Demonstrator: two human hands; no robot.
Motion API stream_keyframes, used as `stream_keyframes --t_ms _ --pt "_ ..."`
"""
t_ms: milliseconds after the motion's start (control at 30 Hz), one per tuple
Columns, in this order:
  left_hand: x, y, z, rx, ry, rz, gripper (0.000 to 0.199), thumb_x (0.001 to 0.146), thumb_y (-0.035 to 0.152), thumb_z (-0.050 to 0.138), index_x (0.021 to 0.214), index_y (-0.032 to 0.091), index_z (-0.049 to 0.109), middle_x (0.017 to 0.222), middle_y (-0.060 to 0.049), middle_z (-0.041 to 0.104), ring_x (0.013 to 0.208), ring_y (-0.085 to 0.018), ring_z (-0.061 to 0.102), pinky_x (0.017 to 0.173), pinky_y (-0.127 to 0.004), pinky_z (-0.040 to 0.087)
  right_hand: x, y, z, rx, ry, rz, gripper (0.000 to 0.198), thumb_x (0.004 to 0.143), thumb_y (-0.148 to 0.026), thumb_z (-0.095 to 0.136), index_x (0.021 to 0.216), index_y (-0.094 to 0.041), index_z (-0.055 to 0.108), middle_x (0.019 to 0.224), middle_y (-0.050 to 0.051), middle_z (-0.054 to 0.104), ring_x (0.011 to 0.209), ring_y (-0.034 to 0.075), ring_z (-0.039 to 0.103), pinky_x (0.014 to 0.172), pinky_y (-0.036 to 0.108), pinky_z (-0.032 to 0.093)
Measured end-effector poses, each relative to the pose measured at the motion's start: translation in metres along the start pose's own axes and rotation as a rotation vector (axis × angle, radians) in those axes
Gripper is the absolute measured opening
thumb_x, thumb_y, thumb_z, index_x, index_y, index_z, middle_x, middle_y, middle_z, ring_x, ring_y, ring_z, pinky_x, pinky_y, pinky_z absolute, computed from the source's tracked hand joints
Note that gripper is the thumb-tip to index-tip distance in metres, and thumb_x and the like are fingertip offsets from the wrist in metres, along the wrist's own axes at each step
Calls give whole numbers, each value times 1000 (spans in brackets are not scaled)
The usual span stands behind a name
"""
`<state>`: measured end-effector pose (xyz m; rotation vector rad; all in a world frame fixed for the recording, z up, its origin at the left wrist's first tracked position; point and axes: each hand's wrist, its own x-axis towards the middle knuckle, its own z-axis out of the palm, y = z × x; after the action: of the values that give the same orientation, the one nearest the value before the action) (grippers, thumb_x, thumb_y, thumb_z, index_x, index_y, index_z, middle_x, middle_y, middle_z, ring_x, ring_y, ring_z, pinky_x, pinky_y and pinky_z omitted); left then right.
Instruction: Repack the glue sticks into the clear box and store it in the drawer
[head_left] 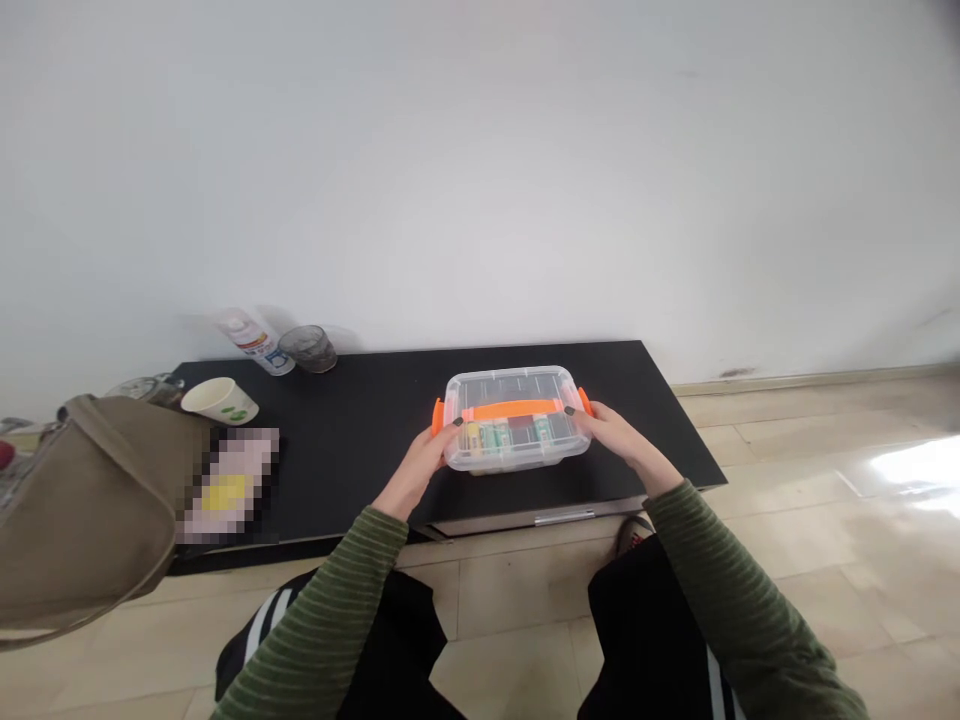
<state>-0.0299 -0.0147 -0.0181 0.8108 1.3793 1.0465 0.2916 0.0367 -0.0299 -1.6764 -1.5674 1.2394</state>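
A clear plastic storage box with an orange carry handle and orange side latches is at the front right of the black cabinet top. Its lid is on, and small green and yellow packets show through it. My left hand grips the box's left end, thumb on the lid near the latch. At the opposite end, my right hand holds the box the same way beside the right latch. The fingers under the rim are hidden. Whether the box rests on the surface or is slightly raised, I cannot tell.
A paper cup, a dark glass and a spray can stand on the left of the cabinet top. A brown bag covers its left end. The white wall rises directly behind.
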Motion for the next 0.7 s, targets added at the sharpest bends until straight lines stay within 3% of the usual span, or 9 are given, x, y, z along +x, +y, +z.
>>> stream_keyframes --t_ms 133,333,500,700 --pt "2 4 1 213 102 98 45 70 50 70 93 11 69 89 -9 72 84 -24 66 70 -31 47 -5 -6 5 -58 87 -9 47 82 -59 63 105 -19 68 102 8 72 95 26 65 82 36 50" --pt "4 7 -2 370 71 112 44 76 53 61 94 13 66 95 -10 69 90 -26 63 73 -32 45 -11 -14 8 -109 102 -22 46 86 -57 58 110 -18 66 106 9 72 96 26 66 82 34 48" --pt "9 4 -6 509 110 145 40 80 54 56 91 16 65 94 -9 68 90 -28 62 74 -34 43 -14 -17 11 -150 152 -40 49 88 -52 58 123 -18 62 115 11 70 101 25 66 83 32 47" --pt "6 7 -4 566 153 177 34 82 50 55 87 18 64 89 -10 68 88 -29 63 74 -34 44 -15 -17 13 -152 178 -56 47 87 -48 60 125 -20 63 113 9 71 98 24 66 80 31 47"
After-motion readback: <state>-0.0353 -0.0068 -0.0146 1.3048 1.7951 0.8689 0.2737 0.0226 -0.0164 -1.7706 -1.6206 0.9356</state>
